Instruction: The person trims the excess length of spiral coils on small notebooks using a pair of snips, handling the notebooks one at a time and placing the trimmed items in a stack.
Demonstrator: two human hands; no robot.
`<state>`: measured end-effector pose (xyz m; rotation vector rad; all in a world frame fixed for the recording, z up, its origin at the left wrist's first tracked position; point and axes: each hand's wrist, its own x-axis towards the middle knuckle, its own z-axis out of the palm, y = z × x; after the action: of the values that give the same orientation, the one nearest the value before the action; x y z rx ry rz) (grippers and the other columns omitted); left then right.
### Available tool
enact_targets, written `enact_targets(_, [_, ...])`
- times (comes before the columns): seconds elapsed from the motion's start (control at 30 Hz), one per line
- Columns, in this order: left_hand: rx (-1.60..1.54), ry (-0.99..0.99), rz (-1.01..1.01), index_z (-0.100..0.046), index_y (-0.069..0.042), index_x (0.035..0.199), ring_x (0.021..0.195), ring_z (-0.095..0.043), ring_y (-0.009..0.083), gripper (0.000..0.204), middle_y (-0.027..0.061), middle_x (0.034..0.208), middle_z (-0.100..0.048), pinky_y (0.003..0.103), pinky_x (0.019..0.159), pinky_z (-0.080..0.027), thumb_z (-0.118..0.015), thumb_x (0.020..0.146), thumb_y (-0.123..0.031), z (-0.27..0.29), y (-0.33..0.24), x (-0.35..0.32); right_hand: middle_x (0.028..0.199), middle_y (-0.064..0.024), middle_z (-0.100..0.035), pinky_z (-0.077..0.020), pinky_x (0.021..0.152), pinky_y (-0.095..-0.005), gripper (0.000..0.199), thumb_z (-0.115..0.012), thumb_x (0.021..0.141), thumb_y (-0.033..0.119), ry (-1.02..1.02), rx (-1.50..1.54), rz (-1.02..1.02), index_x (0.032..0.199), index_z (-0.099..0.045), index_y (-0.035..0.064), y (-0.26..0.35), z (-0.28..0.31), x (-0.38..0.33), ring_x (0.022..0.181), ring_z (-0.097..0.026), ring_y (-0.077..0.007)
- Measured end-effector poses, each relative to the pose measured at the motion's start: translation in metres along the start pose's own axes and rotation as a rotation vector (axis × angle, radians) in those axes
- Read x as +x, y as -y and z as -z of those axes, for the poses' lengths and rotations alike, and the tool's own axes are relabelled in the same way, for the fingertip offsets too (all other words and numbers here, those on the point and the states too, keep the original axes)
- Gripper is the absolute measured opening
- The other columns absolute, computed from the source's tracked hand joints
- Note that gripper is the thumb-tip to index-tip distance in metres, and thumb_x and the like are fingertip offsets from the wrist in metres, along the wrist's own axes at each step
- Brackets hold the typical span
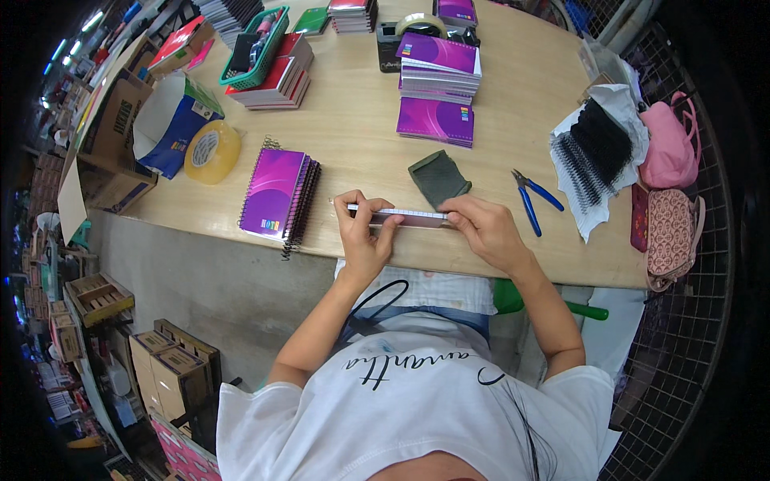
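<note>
Over the table's near edge I hold a thin notebook block (411, 219) edge-on, with a row of punched marks along its upper edge. My left hand (365, 236) grips its left end between thumb and fingers. At the other end, my right hand (488, 233) pinches the corner. Just beyond lies a dark green cloth-like pad (439, 178). Cutting pliers (529, 200) with blue handles rest to the right. On the left is a stack of purple spiral notebooks (274, 195), loose coil ends sticking out. Farther off stands a pile of purple notebook blocks without coils (437, 122).
Black wire coils (597, 148) lie on white paper at the right, beside a pink bag (670, 144) and a patterned pouch (672, 228). A tape roll (212, 152), a green basket (258, 50) on red books and a tape dispenser (391, 46) occupy the far side.
</note>
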<state>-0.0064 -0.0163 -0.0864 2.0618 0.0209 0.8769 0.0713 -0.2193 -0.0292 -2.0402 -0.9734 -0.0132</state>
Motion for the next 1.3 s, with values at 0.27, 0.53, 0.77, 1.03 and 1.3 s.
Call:
enact_targets(0.27, [0.015,0.008,-0.02,-0.063,-0.001,0.091,0.095,-0.042,0.0263,0.023,0.0094,0.089,-0.051,0.037,0.083,-0.037,-0.077,0.077,-0.012,-0.001,0.002,-0.002,0.09,-0.0079,-0.058,-0.0487,0.065,-0.0396,0.012,-0.066,0.085,0.016,0.06,-0.167,0.042,0.091,-0.062,0.007,0.005,0.001,0.006,0.078,-0.061,-0.0289])
enact_targets(0.53, [-0.006,0.054,-0.039,-0.06,-0.002,0.094,0.096,-0.042,0.0261,0.04,0.0113,0.097,-0.042,0.036,0.082,-0.039,-0.085,0.068,-0.021,0.002,-0.001,0.001,0.128,-0.0119,-0.055,-0.0371,0.102,-0.0499,0.036,-0.069,0.082,0.021,0.127,-0.073,0.094,0.117,-0.066,0.0143,-0.009,0.016,0.039,0.118,-0.05,-0.0339])
enact_targets(0.77, [-0.001,0.062,-0.025,-0.051,-0.005,0.092,0.092,-0.041,0.0262,0.054,0.0099,0.094,-0.041,0.036,0.078,-0.039,-0.09,0.06,-0.025,-0.002,0.004,0.005,0.136,-0.0154,-0.048,-0.0429,0.098,-0.0436,0.047,-0.079,0.072,0.03,0.366,-0.271,0.104,0.117,-0.07,0.02,-0.042,0.041,0.063,0.115,-0.053,-0.0356])
enact_targets(1.03, [-0.054,0.129,-0.038,-0.051,-0.005,0.092,0.093,-0.042,0.0274,0.054,0.0119,0.096,-0.04,0.036,0.077,-0.041,-0.09,0.059,-0.024,-0.009,0.002,0.012,0.105,-0.0122,-0.066,-0.0471,0.085,-0.0316,0.041,-0.062,0.087,0.042,0.483,0.776,-0.161,0.095,-0.074,0.0038,-0.039,0.051,0.046,0.095,-0.062,-0.0223])
enact_targets(1.3, [-0.079,0.142,-0.059,-0.048,-0.004,0.097,0.092,-0.043,0.0281,0.061,0.0118,0.096,-0.04,0.036,0.079,-0.041,-0.091,0.059,-0.024,-0.011,0.002,0.011,0.099,-0.0092,-0.067,-0.0479,0.082,-0.0312,0.029,-0.067,0.087,0.029,0.423,0.535,-0.135,0.094,-0.074,0.0019,-0.02,0.037,0.034,0.092,-0.063,-0.0196])
